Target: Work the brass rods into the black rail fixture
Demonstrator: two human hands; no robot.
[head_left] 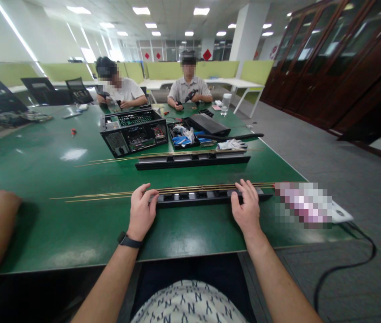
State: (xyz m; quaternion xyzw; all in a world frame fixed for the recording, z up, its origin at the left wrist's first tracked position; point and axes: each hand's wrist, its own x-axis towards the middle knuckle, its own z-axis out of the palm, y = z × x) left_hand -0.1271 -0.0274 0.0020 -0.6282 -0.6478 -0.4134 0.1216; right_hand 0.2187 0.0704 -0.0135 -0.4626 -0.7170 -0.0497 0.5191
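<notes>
Thin, straight, gold-coloured rods (193, 189) stretch lengthwise along the top of a long, low black bar (197, 201) lying flat on the green surface (184, 233). Bunched closely above the bar, the rods fan slightly leftward, their tips staggered well past its end. Dark blocks sit at intervals along the bar's greyish upper face.
</notes>
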